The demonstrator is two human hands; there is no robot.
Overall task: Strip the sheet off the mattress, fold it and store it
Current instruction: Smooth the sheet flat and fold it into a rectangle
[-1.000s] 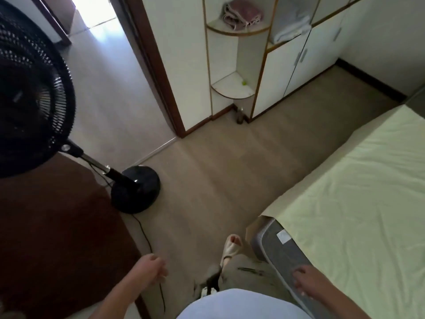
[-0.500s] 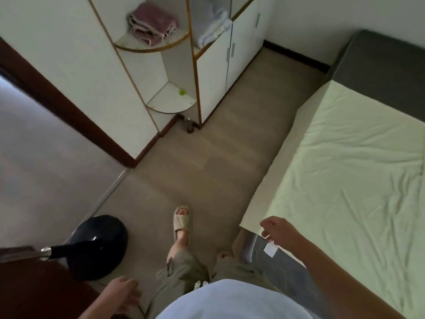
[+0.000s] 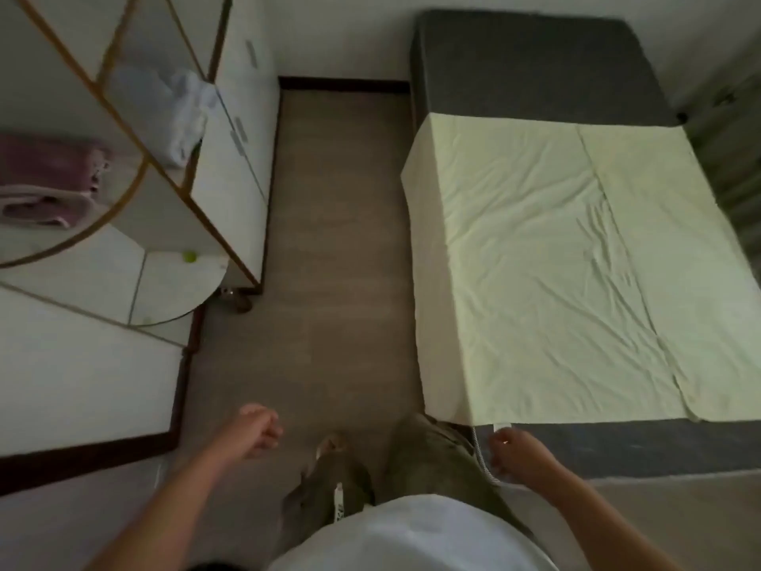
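A pale yellow-green sheet (image 3: 556, 261) lies wrinkled across the middle of a dark grey mattress (image 3: 535, 68) and hangs over its left side. The grey shows bare at the far end and along the near end. My right hand (image 3: 521, 457) hovers over the mattress's near left corner, just below the sheet's near edge and a small white label (image 3: 503, 426). Its fingers are loosely curled and hold nothing that I can see. Over the floor to the left, my left hand (image 3: 257, 430) hangs loosely curled and empty.
A white wardrobe (image 3: 234, 166) with open rounded corner shelves stands on the left. The shelves hold a folded pink towel (image 3: 45, 179) and white linen (image 3: 181, 113). A strip of wood floor (image 3: 337, 241) runs between wardrobe and bed. My legs stand at the bed's corner.
My view has swung right, from the fan and doorway to the foot of the bed. My right hand moved from the sheet's corner to just below its near edge. My left hand rose.
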